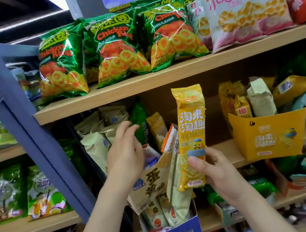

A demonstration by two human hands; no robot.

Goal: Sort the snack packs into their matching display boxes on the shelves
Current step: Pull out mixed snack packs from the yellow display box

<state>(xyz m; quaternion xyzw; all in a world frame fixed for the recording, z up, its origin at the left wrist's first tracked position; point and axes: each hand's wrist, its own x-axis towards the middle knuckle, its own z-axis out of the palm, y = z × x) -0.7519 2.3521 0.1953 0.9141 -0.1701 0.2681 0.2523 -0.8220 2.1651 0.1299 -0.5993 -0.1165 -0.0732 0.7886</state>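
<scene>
Up at the middle shelf, my right hand is gripping a yellow snack pack upright over the beige display box, my left hand is loose-fingered and holding nothing, so I reckon the pack goes right next, into the matching yellow display box.

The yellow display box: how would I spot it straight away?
Start at the wooden shelf of green Chicken Ring bags, then drop one shelf, right side. The yellow display box stands there, open-topped, packs sticking out. Alone among its neighbours it is bright yellow cardboard, printed like the yellow pack the right hand holds.
</scene>
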